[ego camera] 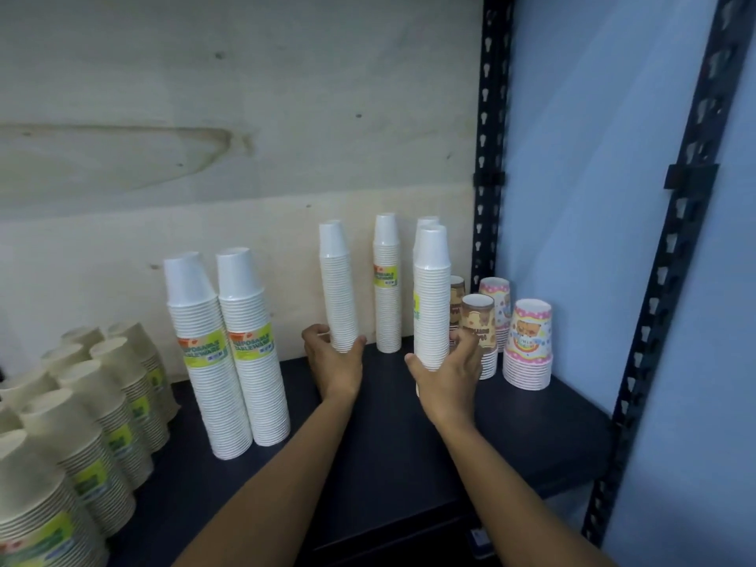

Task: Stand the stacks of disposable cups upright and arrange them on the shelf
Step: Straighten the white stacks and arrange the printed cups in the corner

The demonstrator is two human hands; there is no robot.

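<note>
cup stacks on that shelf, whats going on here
A person is arranging stacks of disposable cups on a dark shelf. The left hand grips the base of a narrow white stack, and the right hand grips the base of a second white stack; both stacks are upright. Two wider labelled stacks stand to the left, beige stacks further left, and short patterned stacks to the right.

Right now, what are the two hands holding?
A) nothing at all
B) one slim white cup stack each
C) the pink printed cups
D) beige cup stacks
B: the left hand grips one white stack near its base, and the right hand grips another white stack, both upright.
</note>
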